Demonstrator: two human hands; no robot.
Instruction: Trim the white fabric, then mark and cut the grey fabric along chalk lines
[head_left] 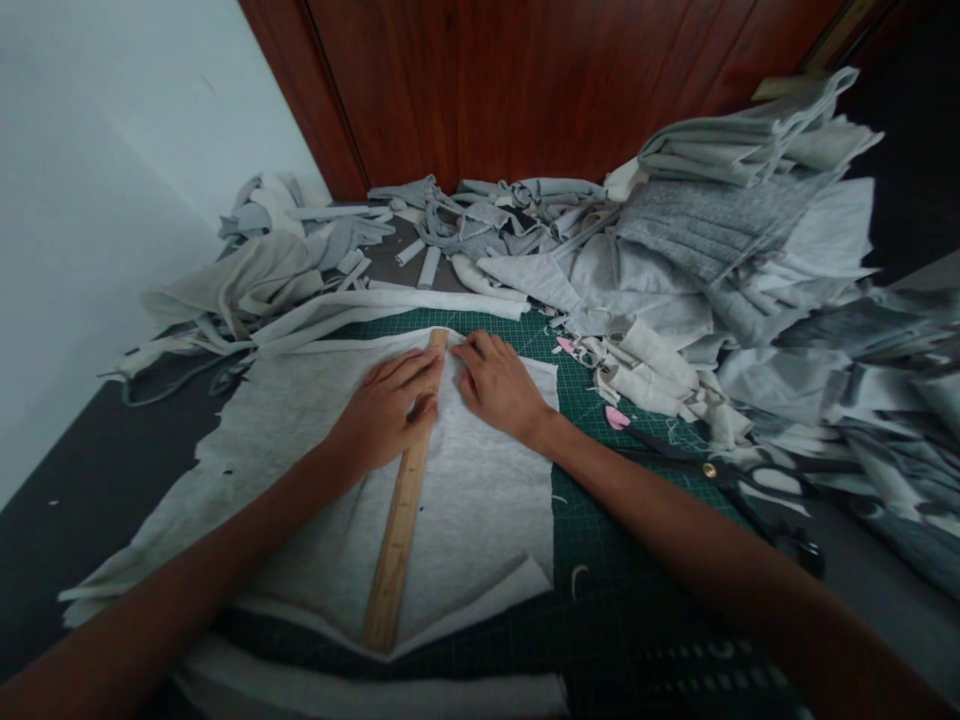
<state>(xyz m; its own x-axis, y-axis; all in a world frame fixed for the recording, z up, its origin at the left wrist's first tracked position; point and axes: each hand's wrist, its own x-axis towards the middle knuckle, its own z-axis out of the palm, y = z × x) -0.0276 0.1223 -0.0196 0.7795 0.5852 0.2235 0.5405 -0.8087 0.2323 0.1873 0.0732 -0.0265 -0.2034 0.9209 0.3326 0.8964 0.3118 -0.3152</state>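
A wooden ruler (401, 520) lies lengthwise over a piece of light grey fabric (487, 510), its far end at the fabric's upper edge. My left hand (386, 405) holds the ruler down near that end, fingers and thumb reaching across the wood. Just to the right, my right hand (499, 385) rests by the same edge with its fingers curled together. Whatever may be between those fingertips is hidden. Beneath the fabric is a green cutting mat (600, 545). Small dark spots show on the cloth, and its near edge turns up.
Black-handled scissors (720, 470) lie right of my right forearm, near pink scraps (616, 418). Folded grey fabric (742, 140) is stacked high at the back right. Cut scraps (480, 225) run along the back toward a white wall (112, 180) and a reddish wooden door (487, 90).
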